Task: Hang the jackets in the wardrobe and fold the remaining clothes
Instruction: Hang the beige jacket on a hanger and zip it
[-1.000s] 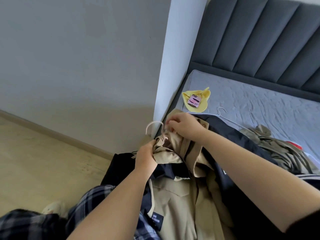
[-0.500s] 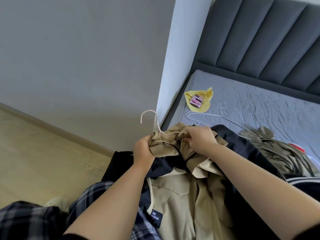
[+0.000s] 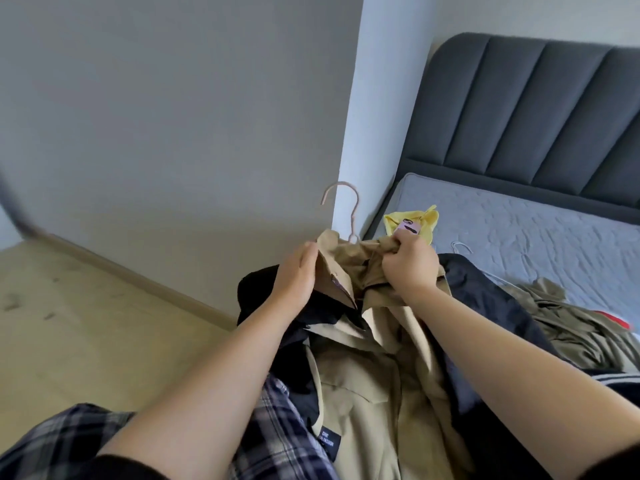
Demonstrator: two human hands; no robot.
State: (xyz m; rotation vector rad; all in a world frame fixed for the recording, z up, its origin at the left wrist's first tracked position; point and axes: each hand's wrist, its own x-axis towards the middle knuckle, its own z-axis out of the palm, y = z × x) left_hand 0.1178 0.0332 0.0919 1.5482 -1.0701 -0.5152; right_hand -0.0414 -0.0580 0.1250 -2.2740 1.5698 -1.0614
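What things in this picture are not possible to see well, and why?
Head view:
- Hanger: only the hook shows; the beige jacket covers the rest.
- Wire hanger: mostly behind the dark jacket.
- Pink item: partly behind the right hand.
- Label: lettering too small.
- Wardrobe: out of frame.

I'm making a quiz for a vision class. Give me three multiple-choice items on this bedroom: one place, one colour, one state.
1. Where does the yellow cloth lie? A floor; B mattress; C chair.
2. What colour is the jacket gripped by the left hand and right hand? A beige; B red; C white.
3. The hanger hook is: A on a rail; B free in the air; C on the floor.
Key: B, grey quilting shows under it; A, the cloth is tan; B, it sticks up, touching nothing.
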